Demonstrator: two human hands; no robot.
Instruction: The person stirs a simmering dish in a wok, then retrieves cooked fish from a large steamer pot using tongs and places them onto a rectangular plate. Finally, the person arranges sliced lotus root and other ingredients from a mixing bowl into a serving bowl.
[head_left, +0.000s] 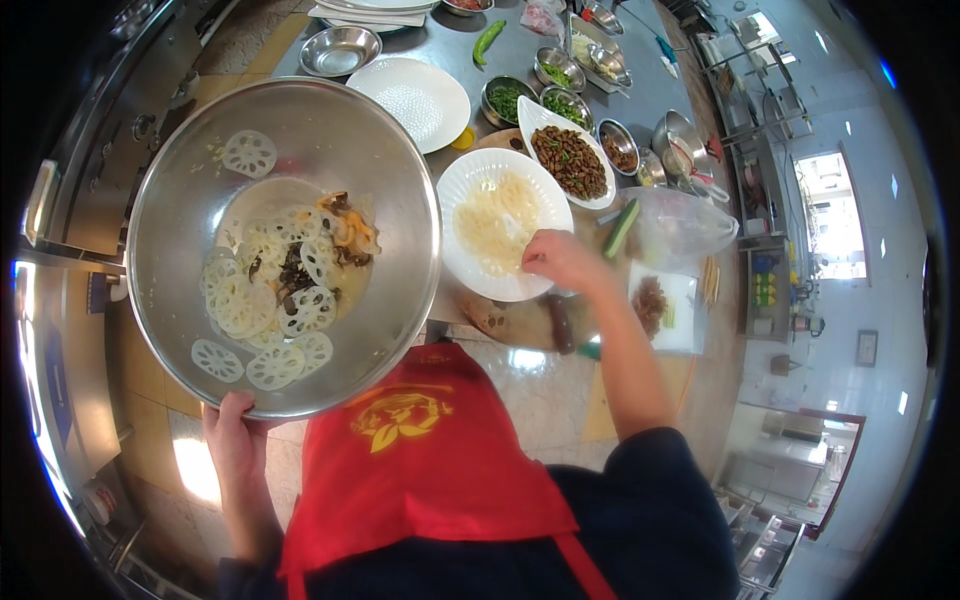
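My left hand (234, 427) grips the near rim of a large steel mixing bowl (375, 165), holding it tilted off to the left. In the bowl lie thin lotus root slices (240, 304), dark wood ear fungus (296, 274) and an orange-edged clump (351, 229). My right hand (559, 259) reaches over the near right rim of a white fluted plate (465, 184). Pale, translucent slices (495, 217) cover the plate's middle. The right fingertips are bunched at the plate; whether they pinch anything is hidden.
Beside the plate stands a teardrop-shaped white dish (568, 161) of brown fried food. Steel bowls of chopped greens (504, 101), a white plate (416, 101), a green chili (490, 41), a cucumber piece (621, 229) and a plastic bag (679, 225) share the worktop. A round wooden board (517, 319) lies near me.
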